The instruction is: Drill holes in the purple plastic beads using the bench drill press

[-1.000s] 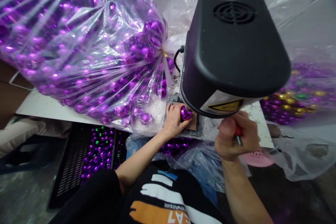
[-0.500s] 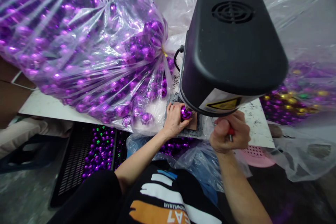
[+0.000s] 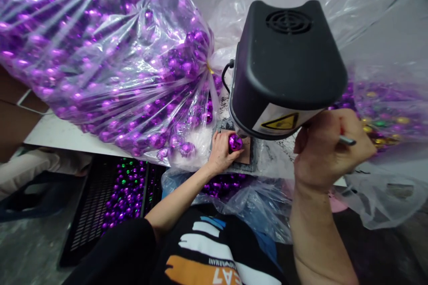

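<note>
My left hand (image 3: pixel 221 151) holds a shiny purple ball (image 3: pixel 235 142) on a small brown pad (image 3: pixel 246 151) under the front of a black machine (image 3: pixel 287 67). To the right of the machine, my right hand (image 3: pixel 329 149) is raised and closed around a lever handle (image 3: pixel 347 141), whose metal rod sticks out to the right of the fist. The machine carries a yellow warning label (image 3: pixel 284 121) on its lower front.
A large clear bag of purple balls (image 3: pixel 107 62) fills the left of the white table (image 3: pixel 56 136). Another bag with purple, gold and green balls (image 3: pixel 384 107) lies at the right. A black crate of balls (image 3: pixel 113 200) stands on the floor below.
My right hand has risen and moved right with the lever, from below the machine's front to beside it. The left hand and the purple ball have stayed on the pad.
</note>
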### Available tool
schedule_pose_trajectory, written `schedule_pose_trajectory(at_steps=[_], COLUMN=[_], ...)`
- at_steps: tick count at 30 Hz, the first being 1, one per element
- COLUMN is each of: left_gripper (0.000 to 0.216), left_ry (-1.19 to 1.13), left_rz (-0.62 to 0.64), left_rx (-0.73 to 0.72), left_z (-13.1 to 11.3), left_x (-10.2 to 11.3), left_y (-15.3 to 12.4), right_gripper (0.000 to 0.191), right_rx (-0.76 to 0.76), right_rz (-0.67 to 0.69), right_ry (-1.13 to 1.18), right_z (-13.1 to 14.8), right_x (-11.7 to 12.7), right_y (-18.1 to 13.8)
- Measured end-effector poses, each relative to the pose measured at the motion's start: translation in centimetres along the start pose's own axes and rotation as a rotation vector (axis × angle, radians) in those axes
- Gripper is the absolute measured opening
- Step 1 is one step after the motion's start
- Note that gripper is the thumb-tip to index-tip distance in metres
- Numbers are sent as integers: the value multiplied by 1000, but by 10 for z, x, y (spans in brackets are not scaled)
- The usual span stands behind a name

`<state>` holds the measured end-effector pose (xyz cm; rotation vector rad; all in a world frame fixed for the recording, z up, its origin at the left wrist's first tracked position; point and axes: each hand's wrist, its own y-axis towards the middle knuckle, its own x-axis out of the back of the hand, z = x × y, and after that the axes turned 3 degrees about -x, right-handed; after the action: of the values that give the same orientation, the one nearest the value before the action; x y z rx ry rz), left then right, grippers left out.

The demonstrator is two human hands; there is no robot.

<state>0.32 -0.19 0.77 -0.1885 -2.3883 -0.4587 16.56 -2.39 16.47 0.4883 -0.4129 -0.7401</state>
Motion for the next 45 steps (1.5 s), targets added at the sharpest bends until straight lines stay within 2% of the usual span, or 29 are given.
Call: schedule_pose_trajectory(at_steps=[3, 6, 8, 10, 12, 13, 15, 17, 19, 21, 24, 27, 30, 33, 36, 39, 45], left_gripper=[54, 61, 72, 91, 95, 86, 53, 38, 42, 49, 49, 51, 57, 56, 53, 50, 50], left_ry=[-79, -73, -3, 28, 6, -2, 33, 138, 280, 413, 487, 404, 168, -52, -167, -226, -286], left_rz=[15, 151, 257, 300, 265, 226, 135, 53, 10, 39, 96, 63, -5, 77, 179, 228, 189], left_rx=[-4, -35, -58, -84, -115, -132, -155, -141, -55, 1, 18, 54, 55, 31, 10, 4, 89], left_z=[-4, -8, -10, -11, -9, -6, 3, 18, 36, 52, 65, 64, 51, 33, 20, 18, 26], left_x=[15, 34, 45, 54, 61, 64, 69, 71, 71, 71, 72, 80, 90, 91, 81, 65, 47], left_y=[-22, -60, -83, -94, -89, -79, -48, -8, 31, 62, 84, 80, 58, 32, 15, 10, 15], right_gripper=[47, 46, 46, 46, 46, 46, 47, 47, 48, 47, 45, 45, 45, 47, 48, 49, 46], right_rx=[-21, -16, -18, -23, -24, -27, -34, -42, -53, -61, -63, -67, -58, -47, -51, -59, -67], right_rz=[24, 50, 49, 31, 17, 17, 23, 25, 27, 43, 68, 93, 98, 60, 45, 61, 95], right_ry=[15, 14, 44, 73, 84, 83, 69, 58, 56, 59, 46, 31, 48, 80, 80, 65, 74], right_z=[3, 0, -1, -1, -1, 0, 1, 1, 1, 0, -1, 1, 2, 2, 1, 2, 7], right_x=[-3, -2, -2, -3, -4, -5, -5, -5, -5, -3, 0, 2, 1, -3, -6, -5, -3], right_y=[8, 8, 7, 6, 6, 6, 7, 7, 7, 7, 6, 5, 5, 7, 8, 9, 9])
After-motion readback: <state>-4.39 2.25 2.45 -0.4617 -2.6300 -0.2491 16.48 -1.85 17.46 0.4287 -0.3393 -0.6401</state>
